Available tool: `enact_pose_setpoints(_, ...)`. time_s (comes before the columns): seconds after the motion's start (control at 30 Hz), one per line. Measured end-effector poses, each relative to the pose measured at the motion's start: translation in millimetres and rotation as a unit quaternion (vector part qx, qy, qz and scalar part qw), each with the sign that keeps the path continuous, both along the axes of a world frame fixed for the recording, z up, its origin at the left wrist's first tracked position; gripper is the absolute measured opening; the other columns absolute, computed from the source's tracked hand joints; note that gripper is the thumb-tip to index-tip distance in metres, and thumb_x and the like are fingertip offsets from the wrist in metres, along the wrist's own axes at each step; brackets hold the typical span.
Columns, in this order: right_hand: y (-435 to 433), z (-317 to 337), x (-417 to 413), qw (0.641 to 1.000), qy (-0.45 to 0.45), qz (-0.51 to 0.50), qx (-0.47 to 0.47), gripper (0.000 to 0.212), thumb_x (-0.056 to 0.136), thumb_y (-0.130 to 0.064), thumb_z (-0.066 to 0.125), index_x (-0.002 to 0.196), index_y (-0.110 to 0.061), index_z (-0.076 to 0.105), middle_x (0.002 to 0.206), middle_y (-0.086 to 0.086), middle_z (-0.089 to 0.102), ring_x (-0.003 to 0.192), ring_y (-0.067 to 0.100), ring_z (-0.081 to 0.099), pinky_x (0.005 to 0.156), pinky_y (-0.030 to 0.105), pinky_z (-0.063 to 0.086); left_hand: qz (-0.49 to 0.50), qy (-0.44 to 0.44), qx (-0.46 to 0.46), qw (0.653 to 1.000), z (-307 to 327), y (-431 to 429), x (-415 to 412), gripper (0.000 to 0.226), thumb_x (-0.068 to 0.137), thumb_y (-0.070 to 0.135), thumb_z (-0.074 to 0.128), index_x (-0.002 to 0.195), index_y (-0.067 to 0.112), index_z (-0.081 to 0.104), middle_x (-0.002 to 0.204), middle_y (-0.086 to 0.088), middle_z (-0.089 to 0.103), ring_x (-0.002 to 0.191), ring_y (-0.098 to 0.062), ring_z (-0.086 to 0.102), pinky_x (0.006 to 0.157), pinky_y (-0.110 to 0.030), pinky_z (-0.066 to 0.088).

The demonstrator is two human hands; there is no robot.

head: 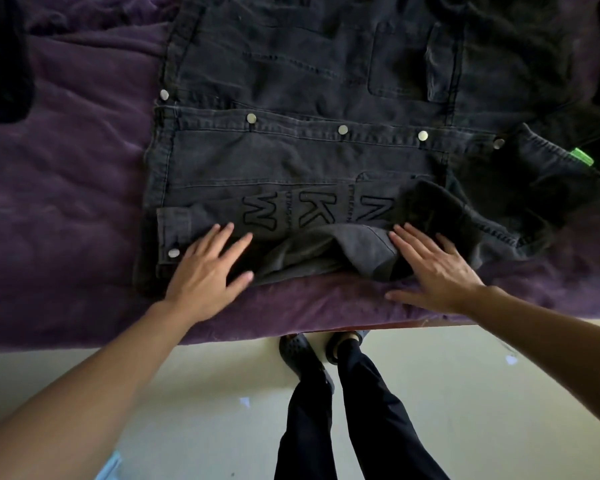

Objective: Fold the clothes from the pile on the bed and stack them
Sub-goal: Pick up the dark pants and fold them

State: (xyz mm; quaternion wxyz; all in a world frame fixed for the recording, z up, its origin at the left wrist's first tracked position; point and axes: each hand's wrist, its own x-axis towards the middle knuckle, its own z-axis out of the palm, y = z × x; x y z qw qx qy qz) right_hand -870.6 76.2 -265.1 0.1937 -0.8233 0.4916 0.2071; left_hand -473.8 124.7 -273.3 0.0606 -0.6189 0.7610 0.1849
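Black denim: a jacket (309,81) lies spread front up on a purple bedcover (66,202), with its row of metal snaps running sideways across the middle. Along the jacket's near edge a sleeve (291,216) is folded across the body. Stitched letters W, K and N show on the sleeve, and its cuff (174,237) sits at the jacket's hem end.

A person stands at the near side with both palms flat on the sleeve, fingers straight and spread, grasping nothing. The left hand (205,268) presses just beside the cuff. The right hand (433,268) presses toward the jacket's collar end, its thumb lying off the jacket on the bedcover. Between the hands the sleeve bunches, and a paler grey fold (368,251) turns up.

The step appears to be flattening this sleeve before the next fold. To do it well, the left palm should pin the cuff while the right sweeps the bunched cloth toward the collar end until the grey fold lies down. The sleeve edge should end up square with the jacket's near edge. Stiff denim springs back, so firm, slow pressure suits it.

The collar end, near a green tag (582,156), is rumpled and needs the same care. Dark cloth (0,64) lies beyond the jacket's hem end, and I cannot tell whether it is the pile.
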Motion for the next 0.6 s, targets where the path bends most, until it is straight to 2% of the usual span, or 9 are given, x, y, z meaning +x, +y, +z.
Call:
enact_pose_setpoints(0.07, 6, -7, -13, 0.999, 0.018, -0.038, -0.016, 0.113, 0.071, -0.076, 0.055, 0.154, -0.019, 0.006, 0.162, -0.001, 0.005, 0.149, 0.015, -0.001, 0.117, 0.049, 0.017, -0.022, -0.060, 0.078, 0.995, -6, 20, 6, 0.096, 0.078, 0.080, 0.039, 0.153, 0.027, 0.011, 0.161, -0.007, 0.004, 0.148, -0.026, 0.002, 0.119, -0.044, 0.015)
enact_pose_setpoints(0.13, 3, -10, -15, 0.995, 0.040, -0.083, -0.042, 0.117, 0.067, -0.062, 0.071, 0.154, -0.016, 0.006, 0.162, 0.005, 0.005, 0.149, 0.024, 0.003, 0.115, 0.050, 0.021, -0.020, -0.098, 0.063, 0.993, -11, 26, 10, 0.107, 0.072, 0.084, 0.042, 0.153, 0.022, 0.008, 0.161, -0.009, 0.002, 0.148, -0.027, 0.002, 0.119, -0.044, 0.013)
enact_pose_setpoints(0.2, -4, -12, -4, 0.990, 0.066, -0.116, -0.054, 0.117, 0.067, -0.050, 0.075, 0.154, -0.017, 0.004, 0.162, 0.007, 0.005, 0.148, 0.030, 0.005, 0.111, 0.055, 0.025, -0.011, -0.122, 0.049, 0.991, -14, 16, 4, 0.101, 0.078, 0.074, 0.050, 0.153, 0.019, 0.010, 0.161, -0.011, 0.005, 0.148, -0.029, 0.005, 0.119, -0.044, 0.015)
enact_pose_setpoints(0.27, -10, -16, 9, 0.990, 0.064, -0.110, -0.065, 0.110, 0.070, -0.044, 0.073, 0.154, -0.022, 0.006, 0.162, 0.002, 0.005, 0.148, 0.025, 0.003, 0.109, 0.057, 0.022, 0.003, -0.154, 0.049, 0.987, -19, 6, -5, 0.092, 0.085, 0.054, 0.060, 0.153, 0.017, 0.010, 0.160, -0.012, 0.006, 0.147, -0.031, 0.006, 0.118, -0.045, 0.017)
enact_pose_setpoints(0.37, -13, -14, 9, 0.994, 0.035, -0.074, -0.073, 0.091, 0.073, -0.031, 0.071, 0.151, -0.027, 0.025, 0.160, -0.007, 0.019, 0.148, 0.014, 0.014, 0.110, 0.053, 0.023, 0.019, -0.171, 0.041, 0.984, -21, 5, -4, 0.082, 0.087, 0.013, 0.061, 0.152, 0.015, 0.011, 0.159, -0.012, 0.009, 0.147, -0.030, 0.010, 0.117, -0.043, 0.020)
enact_pose_setpoints(0.43, -9, -2, -2, 0.994, -0.028, -0.079, -0.075, 0.085, 0.069, -0.021, 0.075, 0.146, -0.023, 0.039, 0.154, -0.006, 0.034, 0.144, 0.014, 0.027, 0.108, 0.050, 0.031, 0.029, -0.133, 0.023, 0.990, -13, 8, 4, 0.074, 0.084, -0.003, 0.058, 0.150, 0.010, 0.025, 0.157, -0.013, 0.020, 0.145, -0.028, 0.020, 0.115, -0.040, 0.025)
enact_pose_setpoints(0.53, -3, 24, -14, 0.991, -0.091, -0.074, -0.069, 0.082, 0.062, -0.004, 0.073, 0.139, -0.016, 0.050, 0.145, 0.001, 0.048, 0.136, 0.019, 0.043, 0.100, 0.044, 0.042, 0.051, -0.085, 0.032, 0.995, 12, 6, 12, 0.062, 0.080, -0.009, 0.055, 0.138, 0.009, 0.047, 0.146, -0.010, 0.044, 0.131, -0.027, 0.045, 0.105, -0.037, 0.035)
enact_pose_setpoints(0.6, -3, 45, -18, 0.993, -0.070, -0.087, -0.035, 0.081, 0.063, -0.001, 0.067, 0.140, -0.019, 0.049, 0.143, 0.003, 0.050, 0.133, 0.020, 0.047, 0.100, 0.037, 0.043, 0.048, -0.083, 0.079, 0.992, 36, -4, 15, 0.059, 0.080, -0.004, 0.052, 0.135, 0.016, 0.052, 0.136, -0.005, 0.055, 0.118, -0.027, 0.055, 0.097, -0.036, 0.044)
